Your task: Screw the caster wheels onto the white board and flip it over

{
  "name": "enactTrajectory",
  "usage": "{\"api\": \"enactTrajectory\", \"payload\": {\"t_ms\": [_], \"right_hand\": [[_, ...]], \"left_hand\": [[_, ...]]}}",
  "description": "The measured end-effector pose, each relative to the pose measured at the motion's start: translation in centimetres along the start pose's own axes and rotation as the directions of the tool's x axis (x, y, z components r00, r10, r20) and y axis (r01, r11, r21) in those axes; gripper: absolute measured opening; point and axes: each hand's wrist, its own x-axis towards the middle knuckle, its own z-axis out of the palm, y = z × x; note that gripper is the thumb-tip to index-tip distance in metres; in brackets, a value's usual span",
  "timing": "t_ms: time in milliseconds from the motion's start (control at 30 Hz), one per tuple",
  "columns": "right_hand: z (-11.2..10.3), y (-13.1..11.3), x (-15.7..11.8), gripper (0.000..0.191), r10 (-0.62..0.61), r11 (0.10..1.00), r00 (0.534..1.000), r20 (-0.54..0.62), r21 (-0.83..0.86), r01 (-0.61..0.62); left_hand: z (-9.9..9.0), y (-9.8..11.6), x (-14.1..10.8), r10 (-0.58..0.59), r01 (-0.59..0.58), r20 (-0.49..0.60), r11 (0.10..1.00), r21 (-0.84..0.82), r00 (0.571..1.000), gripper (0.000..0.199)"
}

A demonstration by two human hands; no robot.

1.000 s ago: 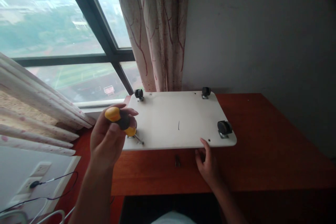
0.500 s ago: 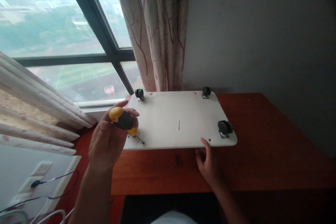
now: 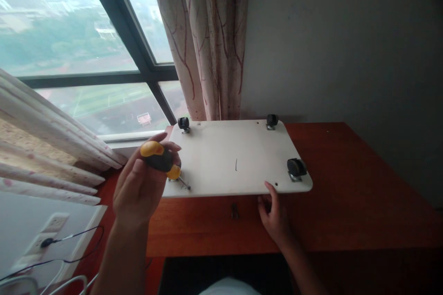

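Note:
My left hand (image 3: pixel 138 193) is closed around the yellow and black handle of a screwdriver (image 3: pixel 159 157). The tool slants down to the right, and its tip meets a small screw (image 3: pixel 188 188) near the front left of a white board (image 3: pixel 224 147). With the index finger on top and the thumb at the front edge, my right hand (image 3: pixel 275 219) grips the board near a dark hole. Black casters stand on the board: one at the back left (image 3: pixel 183 123), one at the back right (image 3: pixel 272 121), one at the front right (image 3: pixel 296 166). My left hand covers the front left corner.
The board lies on a reddish-brown wooden table (image 3: pixel 346 184). Small metal pieces (image 3: pixel 235 211) lie in front of it. A window (image 3: pixel 86 32) and patterned curtains (image 3: pixel 214 32) are behind and left. Cables run from a wall socket (image 3: pixel 41 242) at lower left.
My left hand and the screwdriver handle have shifted slightly left, while the tip stays at about the same spot. My right hand and the board have not moved.

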Motion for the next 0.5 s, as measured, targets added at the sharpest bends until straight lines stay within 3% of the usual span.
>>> {"api": "enactTrajectory", "payload": {"t_ms": [133, 200, 300, 500], "right_hand": [[-0.01, 0.08, -0.07, 0.048, -0.020, 1.000, 1.000, 0.000, -0.009, 0.020], [0.02, 0.15, -0.10, 0.048, -0.023, 1.000, 1.000, -0.008, -0.016, 0.023], [0.08, 0.22, -0.11, 0.049, -0.017, 1.000, 1.000, -0.004, -0.023, 0.017], [0.12, 0.12, -0.04, 0.049, -0.025, 1.000, 1.000, -0.008, -0.003, 0.025]], "left_hand": [[-0.05, -0.07, -0.06, 0.060, -0.060, 0.006, 0.998, 0.030, 0.998, 0.035], [0.01, -0.16, 0.03, 0.100, -0.100, 0.004, 0.994, 0.038, 0.995, 0.037], [-0.01, -0.24, 0.21, 0.078, -0.077, -0.020, 0.997, 0.030, 0.997, 0.046], [-0.51, -0.13, 0.09, 0.025, -0.024, 0.016, 0.999, -0.031, 1.000, 0.041]]}}
